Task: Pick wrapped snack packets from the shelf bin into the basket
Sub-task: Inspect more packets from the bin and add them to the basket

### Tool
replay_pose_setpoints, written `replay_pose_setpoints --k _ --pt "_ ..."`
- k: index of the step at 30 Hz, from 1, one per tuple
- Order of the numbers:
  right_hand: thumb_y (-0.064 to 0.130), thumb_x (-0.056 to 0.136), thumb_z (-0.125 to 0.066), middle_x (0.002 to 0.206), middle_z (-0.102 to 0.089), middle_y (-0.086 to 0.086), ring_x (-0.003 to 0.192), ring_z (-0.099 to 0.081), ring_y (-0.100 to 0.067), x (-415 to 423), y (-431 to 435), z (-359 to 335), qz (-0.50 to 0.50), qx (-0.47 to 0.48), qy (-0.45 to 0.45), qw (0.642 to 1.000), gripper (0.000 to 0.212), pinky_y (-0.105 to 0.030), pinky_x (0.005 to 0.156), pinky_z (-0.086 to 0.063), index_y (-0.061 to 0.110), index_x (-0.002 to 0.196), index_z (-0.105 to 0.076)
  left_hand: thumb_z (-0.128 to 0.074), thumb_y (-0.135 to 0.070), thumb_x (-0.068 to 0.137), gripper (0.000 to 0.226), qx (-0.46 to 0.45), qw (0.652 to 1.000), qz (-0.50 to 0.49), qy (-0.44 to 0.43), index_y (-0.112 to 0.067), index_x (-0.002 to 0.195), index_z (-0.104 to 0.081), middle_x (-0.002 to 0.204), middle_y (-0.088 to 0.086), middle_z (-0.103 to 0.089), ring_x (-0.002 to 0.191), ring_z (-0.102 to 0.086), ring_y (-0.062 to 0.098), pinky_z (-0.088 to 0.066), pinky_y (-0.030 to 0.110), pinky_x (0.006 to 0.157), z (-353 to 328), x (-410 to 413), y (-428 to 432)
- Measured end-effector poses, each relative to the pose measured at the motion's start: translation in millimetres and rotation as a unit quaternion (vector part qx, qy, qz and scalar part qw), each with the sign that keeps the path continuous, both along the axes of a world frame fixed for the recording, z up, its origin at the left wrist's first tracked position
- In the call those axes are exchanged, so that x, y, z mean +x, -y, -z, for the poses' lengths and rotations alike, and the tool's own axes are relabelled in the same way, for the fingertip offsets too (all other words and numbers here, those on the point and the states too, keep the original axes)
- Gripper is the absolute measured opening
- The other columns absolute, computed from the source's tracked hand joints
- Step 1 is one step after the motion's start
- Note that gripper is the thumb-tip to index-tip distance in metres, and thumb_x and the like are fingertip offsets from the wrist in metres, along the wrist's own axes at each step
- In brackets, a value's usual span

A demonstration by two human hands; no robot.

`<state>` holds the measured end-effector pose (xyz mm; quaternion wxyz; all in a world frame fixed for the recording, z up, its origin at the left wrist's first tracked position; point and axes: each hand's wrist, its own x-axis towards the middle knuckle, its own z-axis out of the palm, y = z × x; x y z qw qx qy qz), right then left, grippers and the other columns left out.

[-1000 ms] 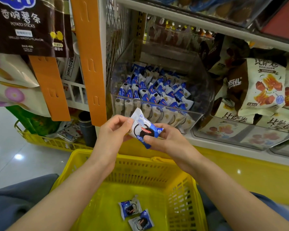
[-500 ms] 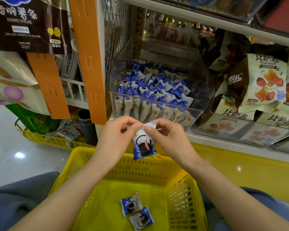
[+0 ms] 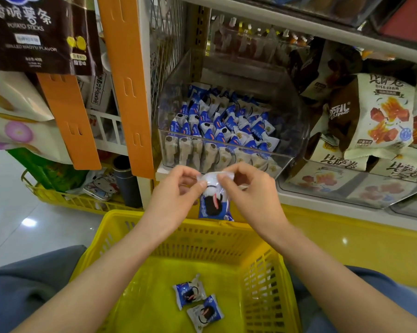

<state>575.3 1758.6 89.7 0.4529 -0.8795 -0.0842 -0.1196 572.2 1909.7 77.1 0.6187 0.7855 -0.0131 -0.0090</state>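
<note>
Pinching the blue-and-white snack packet (image 3: 214,200) by its crimped top seam, my left hand (image 3: 176,195) and right hand (image 3: 248,191) dangle it over the yellow basket (image 3: 262,280). It seems light, crinkly, probably slippery; the flat seam grips best.

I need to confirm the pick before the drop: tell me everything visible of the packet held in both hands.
The held packet is a small glossy wrapper, plastic by its look, white at its crimped top, blue below, printed with a dark round biscuit. It hangs upright, its top edge pinched by the left hand and right hand, above the far rim of the yellow basket.
</note>
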Motion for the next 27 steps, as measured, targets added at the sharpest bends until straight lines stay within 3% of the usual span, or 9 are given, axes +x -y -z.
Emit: replay_pose_setpoints --k 2,4,8,12,16,19,25,27 --pt "0.021 0.088 -0.059 0.076 -0.066 0.007 0.073 -0.064 -0.006 5 4 -2 0.050 0.064 -0.045 0.996 0.008 -0.027 0.067 -0.055 0.025 0.081 -0.062 -0.064 -0.017 0.085 0.025 0.063 0.997 -0.014 0.042 -0.023 0.103 -0.047 0.097 -0.010 -0.059 0.086 -0.059 0.004 -0.049 0.014 0.072 3 -2 1" --pt "0.021 0.089 -0.058 0.081 -0.068 -0.002 0.076 -0.067 -0.016 8 6 -3 0.076 0.098 -0.083 0.989 0.008 -0.037 0.067 -0.057 0.022 0.081 -0.061 -0.063 -0.016 0.086 0.026 0.109 0.990 -0.007 0.092 -0.029 0.101 -0.047 0.097 -0.016 -0.056 0.085 -0.056 -0.002 -0.043 0.005 0.067 3 -6 3" --pt "0.023 0.090 -0.057 0.084 -0.068 -0.010 0.068 -0.064 -0.008 3 -1 -1 0.038 0.179 -0.147 0.972 0.014 -0.021 0.053 -0.054 0.016 0.080 -0.063 -0.060 -0.030 0.087 0.019 0.081 0.994 0.040 0.060 -0.036 0.104 -0.052 0.100 -0.022 -0.058 0.085 -0.055 -0.009 -0.044 0.007 0.067 7 -11 8" --pt "0.023 0.092 -0.054 0.089 -0.070 -0.003 0.075 -0.066 -0.003 0 -4 -3 -0.048 0.225 -0.186 0.955 0.018 -0.016 0.062 -0.054 0.010 0.094 -0.067 -0.061 -0.032 0.086 0.027 -0.013 0.998 0.050 -0.019 -0.032 0.110 -0.050 0.105 -0.016 -0.059 0.094 -0.059 -0.001 -0.051 0.015 0.074 8 -8 7" --pt "0.018 0.087 -0.062 0.092 -0.069 0.003 0.083 -0.065 -0.005 1 -5 0 -0.053 0.142 -0.170 0.974 0.012 -0.023 0.076 -0.056 0.018 0.099 -0.066 -0.052 -0.032 0.092 0.017 -0.103 0.990 0.043 -0.082 -0.032 0.108 -0.053 0.111 0.001 -0.064 0.098 -0.064 0.013 -0.052 0.034 0.089 6 -10 8" --pt "0.023 0.083 -0.067 0.096 -0.068 0.003 0.089 -0.065 -0.013 1 -6 3 -0.033 0.111 -0.170 0.979 0.015 -0.030 0.080 -0.055 0.021 0.098 -0.064 -0.043 -0.038 0.094 0.023 -0.120 0.986 0.060 -0.097 -0.033 0.115 -0.050 0.114 -0.004 -0.064 0.104 -0.062 0.011 -0.048 0.038 0.096 6 -13 11" --pt "0.019 0.080 -0.067 0.094 -0.066 0.013 0.080 -0.060 0.008 -2 -6 4 -0.034 0.023 -0.088 0.995 0.018 -0.004 0.067 -0.044 0.026 0.097 -0.066 -0.043 -0.032 0.095 0.030 -0.104 0.988 0.070 -0.090 -0.024 0.123 -0.045 0.118 -0.004 -0.059 0.108 -0.059 0.008 -0.049 0.024 0.090 4 -14 12" --pt "0.016 0.082 -0.066 0.095 -0.065 0.012 0.084 -0.060 0.008 -5 -6 4 -0.049 0.012 -0.067 0.996 0.019 -0.002 0.064 -0.042 0.024 0.099 -0.069 -0.045 -0.032 0.094 0.029 -0.106 0.989 0.047 -0.092 -0.021 0.120 -0.045 0.116 -0.003 -0.060 0.109 -0.059 0.011 -0.048 0.029 0.093 3 -14 12"
